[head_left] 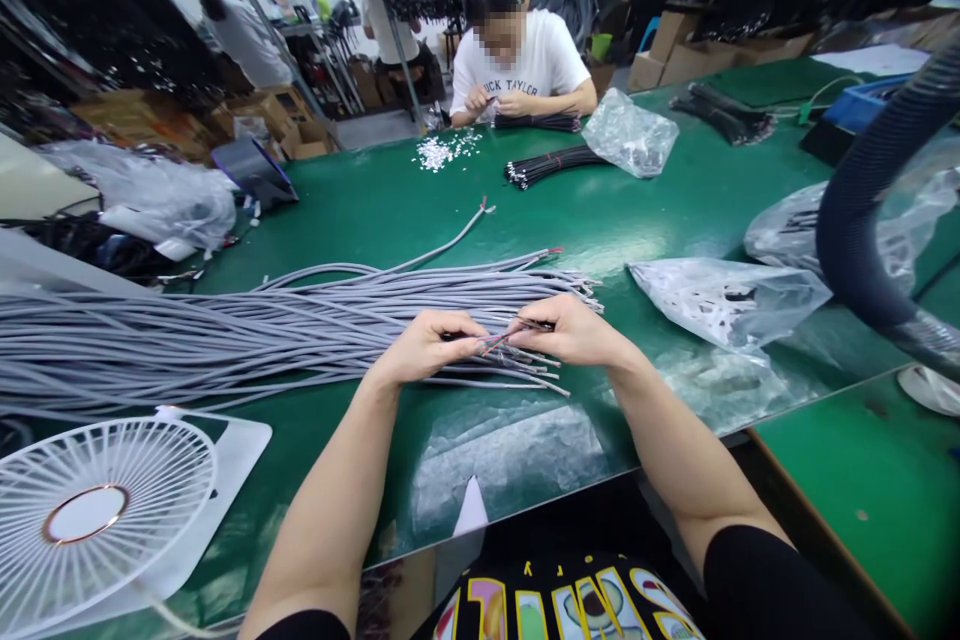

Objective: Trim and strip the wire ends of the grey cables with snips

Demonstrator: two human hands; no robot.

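A thick bundle of grey cables [247, 340] lies across the green table from the left, its cut ends near my hands. My left hand [435, 345] pinches the end of one cable, where thin coloured wires [495, 342] come out. Close beside it, my right hand [562, 328] is closed on those wires, with a small dark piece showing between its fingers; I cannot make out what that piece is. One cable [450, 242] sticks out beyond the bundle, with a red wire at its tip.
A white fan [105, 510] stands at the front left. Plastic bags [727, 305] lie to the right, near a dark flexible hose [862, 190]. Across the table [360, 210], a co-worker [525, 60] handles something small beside black cable bundles [555, 163] and scattered white bits [442, 150].
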